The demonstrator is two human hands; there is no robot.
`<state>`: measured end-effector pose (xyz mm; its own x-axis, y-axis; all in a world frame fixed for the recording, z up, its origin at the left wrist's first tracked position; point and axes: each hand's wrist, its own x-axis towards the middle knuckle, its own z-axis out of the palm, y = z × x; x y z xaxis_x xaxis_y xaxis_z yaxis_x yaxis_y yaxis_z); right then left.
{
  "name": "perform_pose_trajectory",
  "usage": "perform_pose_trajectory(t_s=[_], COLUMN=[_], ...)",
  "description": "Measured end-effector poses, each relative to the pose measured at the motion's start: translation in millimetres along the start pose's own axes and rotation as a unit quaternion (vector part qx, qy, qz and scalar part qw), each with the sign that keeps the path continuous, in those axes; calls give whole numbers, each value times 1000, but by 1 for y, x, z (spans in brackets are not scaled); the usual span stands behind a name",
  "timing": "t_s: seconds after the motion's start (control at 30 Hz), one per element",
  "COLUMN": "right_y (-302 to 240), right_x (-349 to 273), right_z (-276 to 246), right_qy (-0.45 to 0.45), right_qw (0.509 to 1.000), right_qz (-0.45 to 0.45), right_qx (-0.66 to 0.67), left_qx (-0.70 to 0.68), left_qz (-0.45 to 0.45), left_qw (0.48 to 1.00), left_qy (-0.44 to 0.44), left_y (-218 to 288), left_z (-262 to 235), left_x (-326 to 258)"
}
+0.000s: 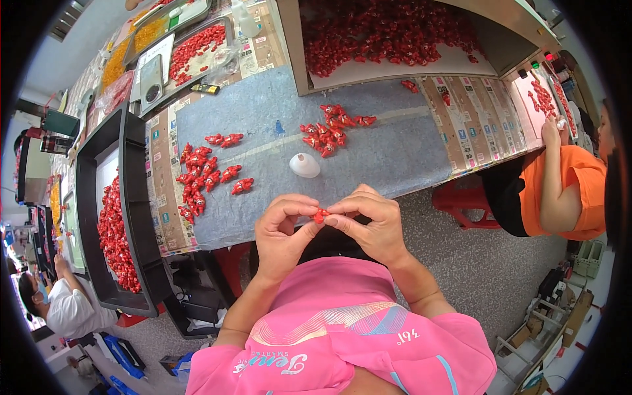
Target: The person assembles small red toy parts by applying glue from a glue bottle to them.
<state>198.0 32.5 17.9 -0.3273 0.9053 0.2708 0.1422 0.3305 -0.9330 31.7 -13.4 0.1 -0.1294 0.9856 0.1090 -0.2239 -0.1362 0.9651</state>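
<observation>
Close to my body, just off the table's front edge, my left hand (284, 227) and my right hand (370, 222) meet around one small red plastic figure (320, 215). Both hands pinch it between thumb and fingertips, so most of it is hidden. Beyond them a white egg-shaped piece (305, 165) with a small opening sits on the blue mat. Further back lies a cluster of red figures (324, 138), and to the left a longer loose pile of similar figures (196, 176).
A blue mat (263, 131) covers the table. At left stands a deep black tray (135, 217) of red pieces; at the back, an open box (395, 74) heaped with them. A phone (151, 80) lies back left. An orange-shirted person (571, 187) sits right, a white-shirted one (74, 306) left.
</observation>
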Motion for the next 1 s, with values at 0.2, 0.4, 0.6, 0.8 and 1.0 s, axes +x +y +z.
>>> perform_pose_trajectory(t_s=[0.2,0.4,0.6,0.8,1.0], right_y=[4,5,1,0,1], right_x=[1,0,1,1,-4], right_z=[-1,-2,-4,-9,-16], right_qy=[-12,-7,-7,-34,-25], right_qw=[998,995,993,993,997], right_qz=[-53,-100,-115,-107,-69], right_qx=[-21,-26,-14,-23,-6], left_qx=[91,107,103,82,38], left_qz=[47,74,102,75,68], left_qw=[995,991,989,994,997], left_qy=[1,3,-11,-5,21], left_y=[1,1,-2,-1,1], left_z=[1,2,0,3,7], left_x=[-3,-4,-5,-10,-11])
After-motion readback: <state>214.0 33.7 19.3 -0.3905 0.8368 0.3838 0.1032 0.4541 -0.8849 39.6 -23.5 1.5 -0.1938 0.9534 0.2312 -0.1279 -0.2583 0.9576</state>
